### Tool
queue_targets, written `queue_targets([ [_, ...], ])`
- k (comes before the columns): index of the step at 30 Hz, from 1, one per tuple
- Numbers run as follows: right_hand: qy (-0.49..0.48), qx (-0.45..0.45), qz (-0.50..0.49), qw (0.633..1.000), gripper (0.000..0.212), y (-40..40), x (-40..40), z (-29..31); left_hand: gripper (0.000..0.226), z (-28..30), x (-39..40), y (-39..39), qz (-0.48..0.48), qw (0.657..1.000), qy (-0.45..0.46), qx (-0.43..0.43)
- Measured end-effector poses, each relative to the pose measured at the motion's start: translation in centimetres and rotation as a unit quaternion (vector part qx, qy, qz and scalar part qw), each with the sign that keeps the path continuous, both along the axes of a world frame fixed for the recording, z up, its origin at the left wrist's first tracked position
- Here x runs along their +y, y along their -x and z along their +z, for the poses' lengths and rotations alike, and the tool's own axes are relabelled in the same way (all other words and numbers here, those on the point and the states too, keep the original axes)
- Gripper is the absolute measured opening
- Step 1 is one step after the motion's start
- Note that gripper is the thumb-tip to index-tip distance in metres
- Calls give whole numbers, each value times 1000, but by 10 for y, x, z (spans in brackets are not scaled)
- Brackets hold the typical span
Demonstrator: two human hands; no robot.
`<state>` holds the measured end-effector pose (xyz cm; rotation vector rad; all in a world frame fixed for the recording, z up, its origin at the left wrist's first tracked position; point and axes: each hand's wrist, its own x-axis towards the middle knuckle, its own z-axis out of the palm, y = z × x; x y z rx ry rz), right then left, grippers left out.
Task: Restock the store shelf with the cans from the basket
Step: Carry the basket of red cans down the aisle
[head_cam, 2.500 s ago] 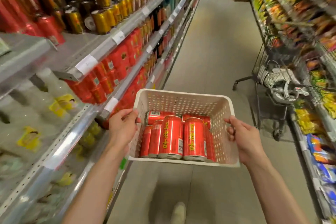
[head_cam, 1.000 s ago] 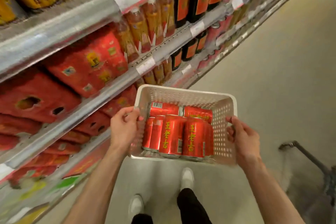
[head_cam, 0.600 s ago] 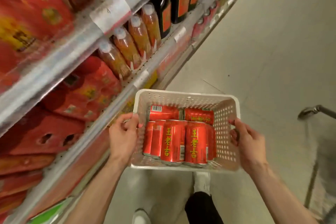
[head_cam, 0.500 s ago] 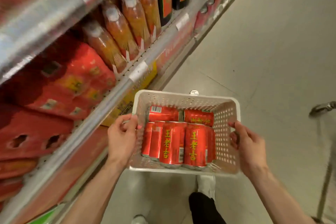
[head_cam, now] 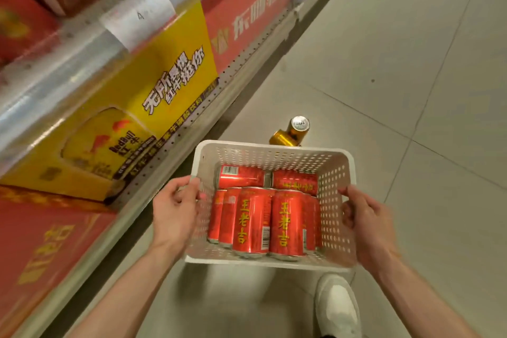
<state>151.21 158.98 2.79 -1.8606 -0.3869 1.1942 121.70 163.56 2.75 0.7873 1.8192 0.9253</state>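
I gripped the basket [head_cam: 274,149] level, left hand [head_cam: 175,211] and right hand [head_cam: 367,222] curled round its sides, so the cans [head_cam: 255,221] stayed put.

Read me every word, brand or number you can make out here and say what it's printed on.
"王老吉": yellow characters on the red drink cans in the white perforated plastic basket.
"RedBull": on the yellow carton, beside large white Chinese slogan characters, partly blurred.
"4": on the white shelf price tag.
Red carton lettering, barcodes: too blurred.
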Motion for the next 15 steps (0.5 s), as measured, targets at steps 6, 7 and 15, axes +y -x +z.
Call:
queue_targets([
  [6,-8,-17,-15,1000,29,-2,15,-62,14,-68,26,-2,-12,1000,-11,2],
  [7,-10,-23,-20,1000,29,-1,18,-68,14,-75,31,-2,-15,1000,-11,4],
  [15,-16,-13,-26,999,30,7,35,-104,12,-110,57,2,-21,1000,-10,-5],
])
